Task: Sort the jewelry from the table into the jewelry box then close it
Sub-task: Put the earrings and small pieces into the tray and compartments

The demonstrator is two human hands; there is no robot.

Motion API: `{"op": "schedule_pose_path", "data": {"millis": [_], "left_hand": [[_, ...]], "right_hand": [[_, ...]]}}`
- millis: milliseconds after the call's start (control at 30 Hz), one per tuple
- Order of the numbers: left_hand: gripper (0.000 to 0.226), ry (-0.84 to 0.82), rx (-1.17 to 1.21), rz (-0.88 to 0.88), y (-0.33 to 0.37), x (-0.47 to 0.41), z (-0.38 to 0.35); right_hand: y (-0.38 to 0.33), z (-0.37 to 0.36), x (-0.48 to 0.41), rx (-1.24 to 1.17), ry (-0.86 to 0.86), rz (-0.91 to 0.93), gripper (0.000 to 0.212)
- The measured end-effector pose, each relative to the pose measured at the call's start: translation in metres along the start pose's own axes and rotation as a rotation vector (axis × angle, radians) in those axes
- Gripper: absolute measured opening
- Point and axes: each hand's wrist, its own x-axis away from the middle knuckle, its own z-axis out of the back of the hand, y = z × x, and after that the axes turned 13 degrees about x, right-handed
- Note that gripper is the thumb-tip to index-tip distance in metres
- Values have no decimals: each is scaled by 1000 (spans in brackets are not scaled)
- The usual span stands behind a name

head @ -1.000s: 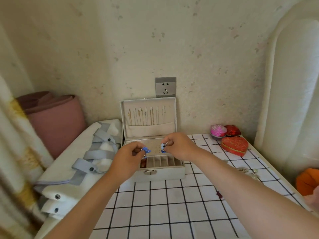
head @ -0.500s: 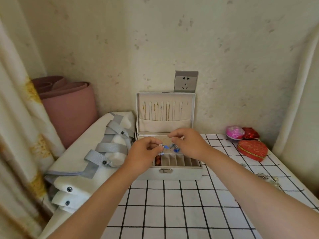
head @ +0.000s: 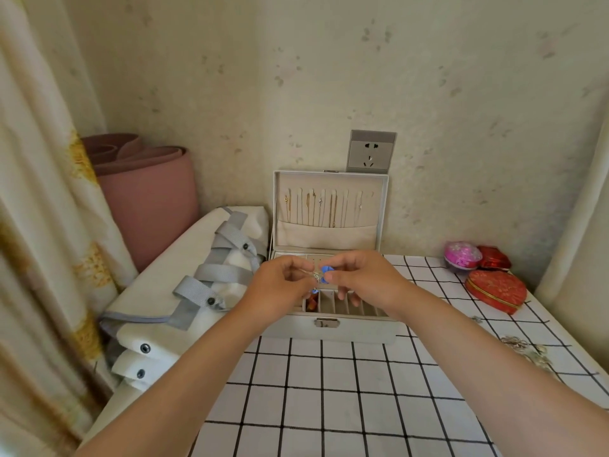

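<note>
A pale jewelry box stands open at the back of the checked table, its lid upright with several thin chains hanging inside. Both hands hover over the box's slotted tray. My left hand pinches a small silver and blue earring. My right hand pinches a second blue earring, fingertips almost meeting the left ones. A red item lies in the leftmost tray slot. More silver jewelry lies loose on the table at the right.
A red heart-shaped box, a pink round box and a small red box sit at the table's back right. A white bag with grey straps lies left of the jewelry box. A pink rolled mat stands behind it.
My hands have drawn closer together over the box, bringing the two blue earrings nearly into contact. The view has shifted left and down slightly.
</note>
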Motion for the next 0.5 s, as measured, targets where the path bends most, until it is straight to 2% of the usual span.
{"op": "schedule_pose_path", "data": {"millis": [167,300,500], "left_hand": [[6,-31,-66,18,-5,0,-1],[8,10,-42,-33,-5,1,-4],[11,4,166,24,-3,3,-7]], "right_hand": [[-2,0,3,25,63,6,17],[-4,1,5,111,27,78,5],[-1,0,0,103,92,84,12]]}}
